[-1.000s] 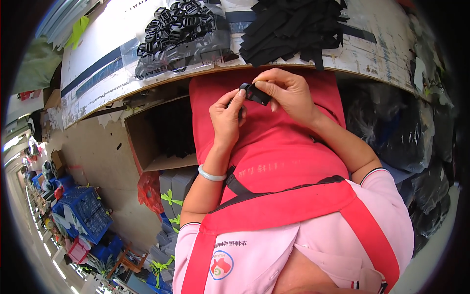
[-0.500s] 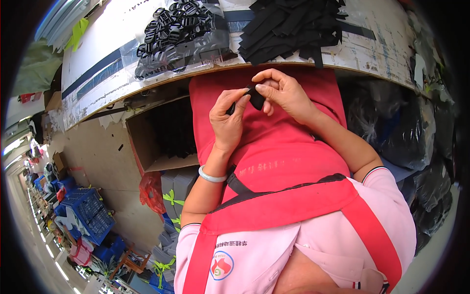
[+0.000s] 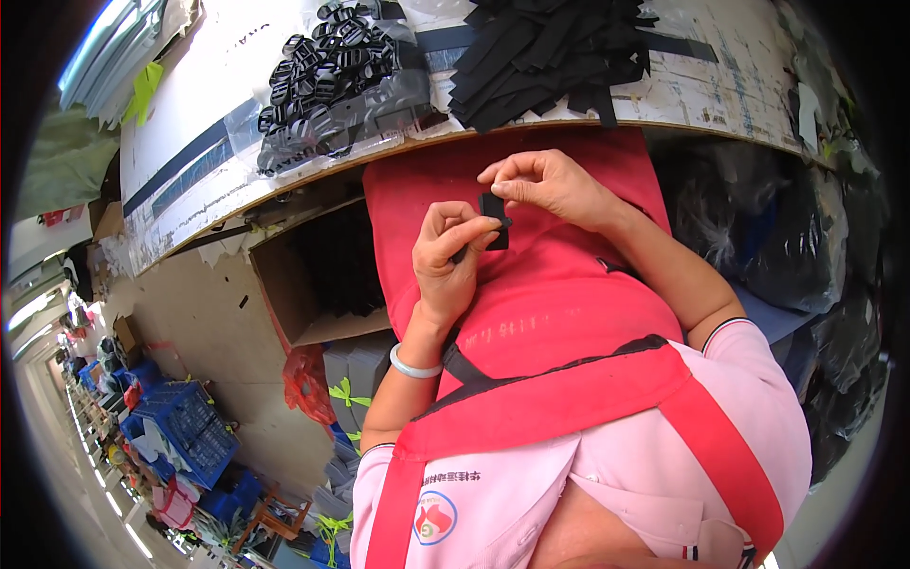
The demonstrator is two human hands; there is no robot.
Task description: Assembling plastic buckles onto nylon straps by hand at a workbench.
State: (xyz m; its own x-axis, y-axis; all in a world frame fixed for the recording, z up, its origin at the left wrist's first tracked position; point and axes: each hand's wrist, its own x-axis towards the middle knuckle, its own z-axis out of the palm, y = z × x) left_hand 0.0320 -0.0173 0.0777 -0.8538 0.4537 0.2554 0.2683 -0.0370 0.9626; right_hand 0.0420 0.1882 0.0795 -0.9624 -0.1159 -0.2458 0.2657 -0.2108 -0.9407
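Over my lap, a short black webbing strap (image 3: 495, 239) hangs between my two hands. My left hand (image 3: 447, 254) is closed, with thumb and forefinger pinching the strap near its middle. A small dark part sticks out beside that thumb, too small to make out; a buckle cannot be told for certain. At the strap's upper end, my right hand (image 3: 555, 190) is closed in a pinch, its fingertips right at the edge. On the bench ahead lie a heap of black plastic buckles (image 3: 327, 71) on a clear bag and a pile of black straps (image 3: 550, 62).
The worn white bench (image 3: 739, 90) curves across in front of me. Beneath it, an open cardboard box (image 3: 284, 284) with dark contents stands at left, and black plastic bags (image 3: 787, 237) fill the right. A red bag (image 3: 308, 384) and blue crates (image 3: 185, 431) are farther left.
My left hand has turned and shifted slightly down, so the strap now shows more upright. My right hand has drawn back a little toward the strap's upper end.
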